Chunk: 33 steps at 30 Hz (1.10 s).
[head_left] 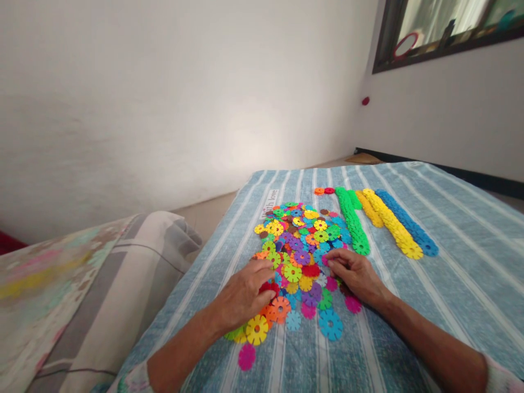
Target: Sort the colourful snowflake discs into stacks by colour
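A pile of flower-shaped plastic discs in many colours (pixel 302 257) lies on the striped cloth. My left hand (pixel 248 289) rests at the pile's left side, thumb and fingers apart, with red discs (pixel 269 287) showing in the gap between them. At the right side, my right hand (pixel 362 279) has its thumb and fingertips pinched at a pink disc (pixel 325 260). Close to my left wrist lie a yellow disc (pixel 257 329) and a loose pink disc (pixel 246 356). A blue disc (pixel 330 324) sits at the pile's near edge.
Beyond my right hand lie overlapping rows of green discs (pixel 352 224), yellow discs (pixel 395 226) and blue discs (pixel 409 224). Small orange (pixel 319 191) and red stacks (pixel 329 191) are at the far end. Blue striped cloth (pixel 462 262) covers the surface; folded bedding (pixel 135 273) is left.
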Available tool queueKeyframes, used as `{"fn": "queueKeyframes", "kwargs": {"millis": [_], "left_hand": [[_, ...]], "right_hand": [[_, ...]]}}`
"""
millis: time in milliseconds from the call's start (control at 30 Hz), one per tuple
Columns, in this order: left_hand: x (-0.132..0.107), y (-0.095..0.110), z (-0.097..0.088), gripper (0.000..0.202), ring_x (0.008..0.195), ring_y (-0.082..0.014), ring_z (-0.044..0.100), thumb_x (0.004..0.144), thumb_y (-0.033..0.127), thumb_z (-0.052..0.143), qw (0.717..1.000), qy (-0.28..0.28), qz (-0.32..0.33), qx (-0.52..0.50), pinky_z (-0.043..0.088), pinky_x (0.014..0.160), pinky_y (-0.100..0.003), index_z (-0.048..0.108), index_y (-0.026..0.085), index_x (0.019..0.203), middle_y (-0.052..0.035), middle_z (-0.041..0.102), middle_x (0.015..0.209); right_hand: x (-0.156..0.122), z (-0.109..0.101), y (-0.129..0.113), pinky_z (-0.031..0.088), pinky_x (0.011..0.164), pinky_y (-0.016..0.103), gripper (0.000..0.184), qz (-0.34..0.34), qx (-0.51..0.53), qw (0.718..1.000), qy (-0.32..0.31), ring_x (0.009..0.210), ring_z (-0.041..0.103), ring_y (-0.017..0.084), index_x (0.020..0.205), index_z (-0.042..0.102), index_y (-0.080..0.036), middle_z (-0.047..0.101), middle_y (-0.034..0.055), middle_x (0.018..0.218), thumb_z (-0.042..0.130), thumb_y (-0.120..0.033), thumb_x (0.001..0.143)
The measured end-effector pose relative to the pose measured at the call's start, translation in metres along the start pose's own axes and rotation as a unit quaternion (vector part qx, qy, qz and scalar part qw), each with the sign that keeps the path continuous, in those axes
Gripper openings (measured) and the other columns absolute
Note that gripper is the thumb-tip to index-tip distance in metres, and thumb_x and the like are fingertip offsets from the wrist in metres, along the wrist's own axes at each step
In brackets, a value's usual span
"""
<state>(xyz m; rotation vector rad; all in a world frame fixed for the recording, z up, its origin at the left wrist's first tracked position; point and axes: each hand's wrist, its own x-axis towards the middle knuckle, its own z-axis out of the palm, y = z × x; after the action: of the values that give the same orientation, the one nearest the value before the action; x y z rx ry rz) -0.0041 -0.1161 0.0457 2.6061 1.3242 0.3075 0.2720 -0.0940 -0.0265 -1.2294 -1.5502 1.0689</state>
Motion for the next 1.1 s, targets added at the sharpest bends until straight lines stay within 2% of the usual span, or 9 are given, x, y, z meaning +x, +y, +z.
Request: {"fn": "queueKeyframes", "kwargs": {"millis": [67,133,300,400,467,600,733,900,1100], "left_hand": [[-0.005,0.003,0.000,0.022,0.118,-0.0244,0.054,0.078,0.024,0.061,1.000,-0.005,0.008,-0.003,0.045,0.101,-0.041,0.067,0.020,0.099,-0.0098,0.059,0.126],[-0.011,0.005,0.004,0.036,0.122,-0.0275,0.051,0.075,0.031,0.067,0.999,-0.008,0.035,0.001,0.044,0.102,-0.045,0.065,0.021,0.109,-0.0113,0.056,0.132],[-0.025,0.002,0.027,0.074,0.133,-0.0347,0.039,0.072,0.045,0.070,0.993,-0.002,0.111,0.041,0.037,0.107,-0.055,0.045,0.024,0.139,-0.0152,0.042,0.146],[-0.027,-0.001,0.042,0.076,0.135,-0.0346,0.037,0.076,0.044,0.067,0.990,0.020,0.128,0.060,0.036,0.107,-0.055,0.036,0.026,0.144,-0.0142,0.040,0.148],[-0.024,0.000,0.048,0.068,0.136,-0.0339,0.036,0.080,0.040,0.064,0.987,0.043,0.133,0.075,0.036,0.108,-0.055,0.039,0.024,0.142,-0.0145,0.042,0.147],[-0.005,0.006,0.048,0.049,0.134,-0.0320,0.039,0.084,0.034,0.058,0.983,0.057,0.146,0.095,0.038,0.107,-0.053,0.051,0.018,0.130,-0.0157,0.050,0.140],[0.023,0.008,0.045,0.040,0.131,-0.0306,0.043,0.085,0.033,0.058,0.982,0.062,0.143,0.104,0.037,0.106,-0.053,0.056,0.017,0.121,-0.0149,0.054,0.136],[0.063,0.000,0.046,0.039,0.126,-0.0288,0.047,0.086,0.032,0.057,0.980,0.083,0.150,0.106,0.037,0.105,-0.051,0.054,0.016,0.121,-0.0158,0.055,0.133],[0.104,-0.013,0.037,0.021,0.113,-0.0252,0.054,0.089,0.026,0.050,0.986,0.068,0.117,0.102,0.043,0.101,-0.043,0.060,0.015,0.105,-0.0116,0.062,0.116]], "right_hand": [[0.000,0.000,0.001,0.034,0.037,0.018,0.028,0.000,-0.004,1.000,0.000,0.041,0.044,0.007,0.091,0.062,-0.018,0.050,-0.0053,0.057,0.053,-0.044,0.083],[0.000,0.000,0.001,0.034,0.037,0.018,0.028,0.000,-0.009,1.000,0.002,0.041,0.043,0.007,0.091,0.062,-0.018,0.050,-0.0053,0.057,0.053,-0.043,0.083],[-0.001,0.002,-0.004,0.033,0.035,0.018,0.029,0.008,0.002,1.000,0.004,0.038,0.043,0.007,0.090,0.061,-0.018,0.049,-0.0063,0.055,0.052,-0.045,0.082],[-0.001,0.003,-0.007,0.032,0.034,0.018,0.030,0.010,0.015,1.000,0.008,0.036,0.042,0.007,0.089,0.061,-0.019,0.048,-0.0069,0.053,0.052,-0.046,0.081],[-0.001,0.004,-0.008,0.032,0.033,0.018,0.030,0.006,0.015,1.000,0.011,0.035,0.042,0.007,0.088,0.061,-0.019,0.047,-0.0073,0.052,0.052,-0.046,0.081],[-0.001,0.004,-0.008,0.032,0.033,0.018,0.030,0.006,0.014,1.000,0.012,0.035,0.043,0.007,0.088,0.061,-0.018,0.047,-0.0074,0.052,0.052,-0.046,0.081],[-0.001,0.005,-0.007,0.032,0.033,0.018,0.029,0.019,0.021,1.000,0.006,0.034,0.043,0.007,0.089,0.061,-0.019,0.050,-0.0073,0.054,0.052,-0.045,0.080],[-0.001,0.005,-0.009,0.034,0.033,0.018,0.026,0.014,0.023,1.000,0.008,0.035,0.044,0.007,0.086,0.060,-0.019,0.050,-0.0072,0.054,0.052,-0.043,0.080],[0.000,0.006,-0.011,0.032,0.032,0.019,0.027,0.012,0.027,0.999,0.025,0.034,0.042,0.007,0.085,0.060,-0.020,0.049,-0.0077,0.051,0.052,-0.045,0.077]]}}
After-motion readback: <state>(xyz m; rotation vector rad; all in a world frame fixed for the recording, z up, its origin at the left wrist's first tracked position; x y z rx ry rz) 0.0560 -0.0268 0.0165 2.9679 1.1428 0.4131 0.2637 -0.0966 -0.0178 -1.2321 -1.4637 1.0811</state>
